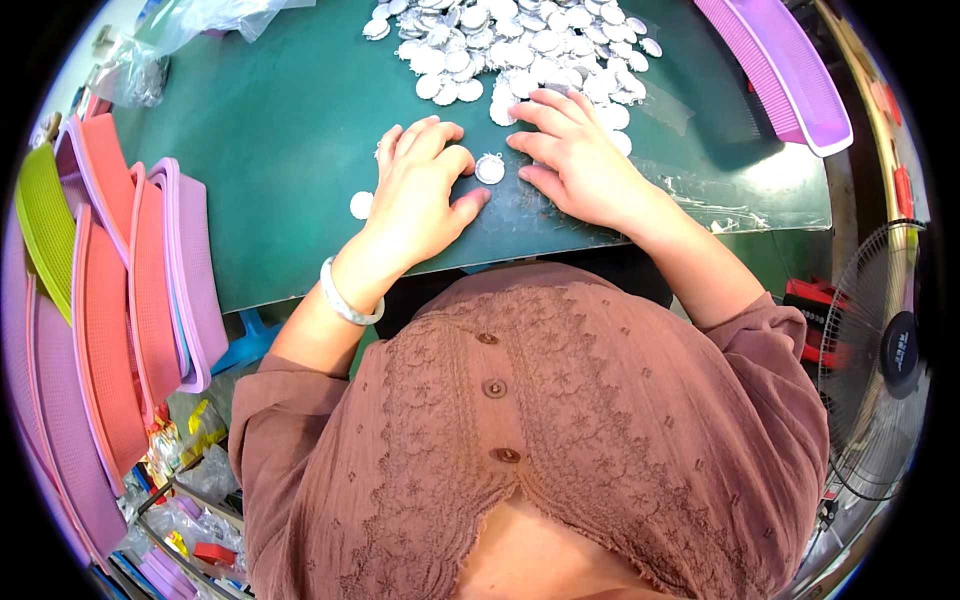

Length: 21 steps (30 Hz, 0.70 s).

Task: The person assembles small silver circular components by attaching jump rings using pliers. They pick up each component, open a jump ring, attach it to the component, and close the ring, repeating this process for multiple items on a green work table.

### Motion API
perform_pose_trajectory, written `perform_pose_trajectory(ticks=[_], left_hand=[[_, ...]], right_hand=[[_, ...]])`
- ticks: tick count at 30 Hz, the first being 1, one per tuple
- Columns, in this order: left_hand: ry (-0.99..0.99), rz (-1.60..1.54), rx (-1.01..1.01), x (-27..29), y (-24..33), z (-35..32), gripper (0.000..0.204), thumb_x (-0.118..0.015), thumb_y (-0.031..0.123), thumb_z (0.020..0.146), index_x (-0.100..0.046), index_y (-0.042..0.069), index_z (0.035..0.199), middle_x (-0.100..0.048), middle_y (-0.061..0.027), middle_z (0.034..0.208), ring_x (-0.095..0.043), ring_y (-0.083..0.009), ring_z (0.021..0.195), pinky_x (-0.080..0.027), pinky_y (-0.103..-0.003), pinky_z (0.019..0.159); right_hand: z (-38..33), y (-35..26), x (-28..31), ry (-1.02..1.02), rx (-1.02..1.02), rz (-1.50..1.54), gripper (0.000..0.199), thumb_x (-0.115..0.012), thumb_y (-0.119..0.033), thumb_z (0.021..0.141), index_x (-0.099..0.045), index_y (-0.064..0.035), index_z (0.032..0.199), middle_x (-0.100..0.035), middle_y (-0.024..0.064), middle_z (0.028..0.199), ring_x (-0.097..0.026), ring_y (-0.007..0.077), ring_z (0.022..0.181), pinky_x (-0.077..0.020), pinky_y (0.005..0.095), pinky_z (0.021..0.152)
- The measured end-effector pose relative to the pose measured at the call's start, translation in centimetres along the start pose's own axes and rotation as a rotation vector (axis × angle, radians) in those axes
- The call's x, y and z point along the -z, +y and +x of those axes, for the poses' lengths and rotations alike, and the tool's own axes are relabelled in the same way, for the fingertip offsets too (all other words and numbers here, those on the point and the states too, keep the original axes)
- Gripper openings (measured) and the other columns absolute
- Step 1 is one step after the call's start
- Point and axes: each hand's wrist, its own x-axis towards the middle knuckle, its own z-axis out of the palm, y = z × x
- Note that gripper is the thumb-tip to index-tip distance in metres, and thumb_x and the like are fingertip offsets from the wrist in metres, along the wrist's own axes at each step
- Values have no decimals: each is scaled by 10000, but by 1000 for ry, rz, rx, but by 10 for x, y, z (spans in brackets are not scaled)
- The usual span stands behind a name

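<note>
A single round silvery-white disc (490,169), with a small loop at its top edge, lies on the green tabletop between my hands. My left hand (420,180) rests just left of it, fingers curved and apart, a pale bangle on the wrist. Another white disc (361,205) lies beside that hand, and one more is partly hidden behind its fingers. My right hand (575,155) is to the right of the single disc, fingers spread, fingertips at the near edge of a large heap of similar discs (520,50). Neither hand visibly grips anything.
Stacked plastic baskets (115,290) in coral, purple and green stand at the left. A purple basket (790,75) is at the table's far right. Clear plastic bags (135,70) lie at the far left corner. A fan (880,350) stands at the right.
</note>
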Motion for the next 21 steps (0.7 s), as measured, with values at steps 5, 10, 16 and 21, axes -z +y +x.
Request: perform_pose_trajectory(ticks=[5, 10, 16, 21], left_hand=[[63, -43, 57, -3, 7, 3, 408, -762, 164, 699, -634, 53, 1070, -550, -135, 1174, -479, -323, 1177, -294, -478, 1046], [40, -15, -14, -6, 6, 6, 388, -767, 177, 693, -649, 59, 1043, -544, -137, 1174, -476, -326, 1180, -300, -482, 1042], [92, 95, 27, -6, 5, 5, 319, -766, 187, 694, -652, 60, 964, -547, -135, 1168, -473, -333, 1188, -300, -510, 1037], [95, 168, 77, -1, 4, 4, 297, -752, 192, 709, -652, 63, 957, -549, -128, 1169, -472, -336, 1197, -296, -514, 1040]], right_hand=[[-5, 2, 15, -4, -30, -17, 312, -706, -148, 755, -660, -52, 1049, -522, 119, 1291, -389, 327, 1298, -278, 539, 1080], [-16, 8, 31, -21, -26, -45, 341, -724, -116, 725, -650, -51, 1051, -496, 123, 1316, -367, 341, 1308, -300, 522, 1052], [-11, 10, 19, -11, -4, -45, 334, -728, -120, 726, -655, -74, 1048, -510, 109, 1301, -381, 341, 1291, -312, 511, 1038], [1, 6, 5, -5, 43, -64, 351, -743, -200, 732, -659, -86, 1052, -516, 105, 1295, -384, 335, 1292, -304, 521, 1045]])
